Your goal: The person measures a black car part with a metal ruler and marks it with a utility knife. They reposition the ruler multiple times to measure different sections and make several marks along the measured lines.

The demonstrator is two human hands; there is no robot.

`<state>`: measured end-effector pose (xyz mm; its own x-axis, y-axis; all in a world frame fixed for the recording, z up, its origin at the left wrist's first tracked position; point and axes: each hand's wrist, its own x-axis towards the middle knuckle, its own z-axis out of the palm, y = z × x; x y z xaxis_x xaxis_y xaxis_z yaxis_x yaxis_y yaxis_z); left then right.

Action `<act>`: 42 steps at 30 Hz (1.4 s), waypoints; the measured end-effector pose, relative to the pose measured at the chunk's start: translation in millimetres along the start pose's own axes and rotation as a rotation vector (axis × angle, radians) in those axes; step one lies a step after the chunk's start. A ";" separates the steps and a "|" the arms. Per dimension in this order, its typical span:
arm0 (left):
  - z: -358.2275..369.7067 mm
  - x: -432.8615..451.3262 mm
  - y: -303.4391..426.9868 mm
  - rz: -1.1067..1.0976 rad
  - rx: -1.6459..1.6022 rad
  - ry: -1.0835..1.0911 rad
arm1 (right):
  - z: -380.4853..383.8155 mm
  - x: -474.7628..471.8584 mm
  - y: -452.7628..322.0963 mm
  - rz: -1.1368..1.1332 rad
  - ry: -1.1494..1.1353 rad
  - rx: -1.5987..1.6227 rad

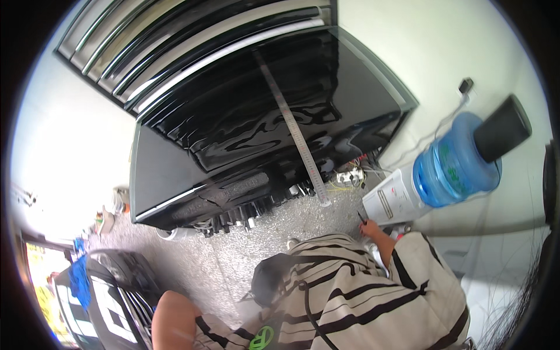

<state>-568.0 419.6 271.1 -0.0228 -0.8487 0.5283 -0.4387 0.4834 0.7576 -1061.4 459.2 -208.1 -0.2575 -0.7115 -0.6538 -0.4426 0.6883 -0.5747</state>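
Observation:
My right hand [369,228] is low on the right, beside the white water dispenser, with its fingers closed around a thin dark tool [361,217] whose exact kind I cannot tell. Of my left arm only the bent part near the bottom left shows; the left hand is out of view. Before me stands a large table with a glossy black top [218,118] and grey side areas. A long metal ruler [297,135] lies across it, one end reaching past the near edge.
Rolls of film [218,30] sit in a rack behind the table. A blue water bottle [450,164] tops the dispenser [389,197] at right. Under the table's near edge are a white power strip [350,177], cables and several dark rolls. A black chair-like object with blue cloth [79,280] is at lower left.

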 end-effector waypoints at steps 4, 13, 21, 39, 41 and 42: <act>40.9 -3.1 13.1 0.054 -0.121 -0.202 | 12.2 -24.9 -60.9 0.015 -0.028 0.075; 34.1 25.5 37.2 0.266 -0.174 -0.239 | 15.8 -29.6 -92.5 -0.003 0.012 0.199; 37.9 32.9 41.6 0.358 -0.219 -0.239 | 12.2 -18.7 -70.7 -0.065 0.122 -0.171; 36.0 46.2 57.3 0.556 -0.290 -0.207 | 10.8 -23.0 -85.1 -0.044 0.094 -0.183; 34.2 48.0 59.6 0.590 -0.292 -0.201 | 18.1 -21.5 -88.5 -0.052 0.086 -0.175; 36.2 49.3 60.4 0.608 -0.305 -0.197 | 14.3 -23.3 -85.3 -0.072 0.104 -0.164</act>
<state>-628.1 399.2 329.0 -0.3587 -0.4183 0.8345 -0.0264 0.8982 0.4389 -1005.4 419.1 -150.8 -0.3033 -0.7747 -0.5548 -0.5947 0.6089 -0.5250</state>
